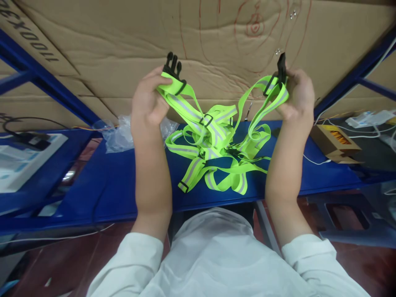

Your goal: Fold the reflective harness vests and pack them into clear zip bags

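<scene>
Neon-yellow strap harness, left hand and right hand raised, gripping buckle ends

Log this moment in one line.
left hand: grips neon reflective strap at pronged buckle | right hand: grips it at second buckle | middle: tangled, sagging over blue table

Neon-yellow strap with grey stripes, black buckles, blue shelf.

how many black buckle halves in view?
2. The pronged buckle half sticks up from the left hand; the other buckle half stands above the right hand. Both sit on the yellow strap, whose tangle may hide more.
</scene>
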Motion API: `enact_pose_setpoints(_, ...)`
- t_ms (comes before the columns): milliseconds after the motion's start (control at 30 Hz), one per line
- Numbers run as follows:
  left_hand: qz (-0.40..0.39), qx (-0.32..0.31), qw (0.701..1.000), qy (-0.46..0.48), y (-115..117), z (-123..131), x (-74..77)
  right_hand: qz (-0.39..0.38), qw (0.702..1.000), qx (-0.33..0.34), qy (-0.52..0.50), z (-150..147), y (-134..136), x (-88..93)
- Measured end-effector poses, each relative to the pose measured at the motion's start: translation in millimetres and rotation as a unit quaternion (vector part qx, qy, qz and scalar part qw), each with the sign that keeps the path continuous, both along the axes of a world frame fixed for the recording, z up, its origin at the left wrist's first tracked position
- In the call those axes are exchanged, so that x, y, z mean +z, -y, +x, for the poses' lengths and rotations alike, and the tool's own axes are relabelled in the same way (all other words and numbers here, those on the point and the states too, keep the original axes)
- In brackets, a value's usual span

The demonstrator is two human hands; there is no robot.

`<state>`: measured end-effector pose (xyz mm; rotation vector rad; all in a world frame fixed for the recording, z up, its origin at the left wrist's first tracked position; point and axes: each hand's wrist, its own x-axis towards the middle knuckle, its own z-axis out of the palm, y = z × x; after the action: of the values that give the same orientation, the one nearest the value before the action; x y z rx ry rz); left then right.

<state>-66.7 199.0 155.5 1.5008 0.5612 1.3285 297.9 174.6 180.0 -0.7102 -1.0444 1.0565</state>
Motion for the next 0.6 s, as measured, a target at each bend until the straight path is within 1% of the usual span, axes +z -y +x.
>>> enact_pose_setpoints(100, -0.016, 0.037, 0.998, 0.037, 6.0, 3.7, -1.1, -0.019, 0.999, 0.039, -0.006, -16.5, 8.3, 0.6)
enact_pose_setpoints(167, -0.01, 0.063, 0.998, 0.022, 6.6, 5.5, -2.2, -0.013, 0.998, 0.052, 0.022, -28.0, 10.6, -1.8)
enact_pose_setpoints(200, -0.007, 0.078, 0.997, 0.012, 6.5, 6.2, -2.6, -0.006, 0.998, 0.045, 0.043, -34.0, 10.2, -3.8)
enact_pose_setpoints(233, -0.006, 0.089, 0.996, 0.0, 6.6, 6.8, -2.6, 0.009, 0.998, 0.023, 0.064, -39.8, 8.7, -6.2)
enact_pose_setpoints(300, -0.003, 0.104, 0.994, -0.012, 8.1, 7.9, -1.3, 0.072, 0.989, -0.064, 0.109, -50.1, 2.6, -11.9)
enact_pose_setpoints(367, -0.004, 0.11, 0.994, -0.022, 11.7, 9.2, 1.2, 0.162, 0.96, -0.162, 0.164, -57.0, -5.3, -17.2)
enact_pose_setpoints(400, -0.001, 0.11, 0.993, -0.028, 13.8, 10.0, 2.5, 0.199, 0.94, -0.191, 0.2, -59.2, -8.8, -19.4)
enact_pose_setpoints(433, 0.004, 0.106, 0.994, -0.033, 16.0, 11.1, 3.7, 0.223, 0.923, -0.2, 0.24, -60.8, -11.2, -21.2)
enact_pose_setpoints(500, 0.025, 0.095, 0.995, -0.03, 19.5, 15.1, 5.1, 0.229, 0.906, -0.177, 0.309, -63.8, -11.7, -23.2)
enact_pose_setpoints(600, 0.076, 0.088, 0.993, 0.01, 21.9, 27.1, 4.9, 0.21, 0.902, -0.121, 0.356, -73.3, 0.2, -21.4)
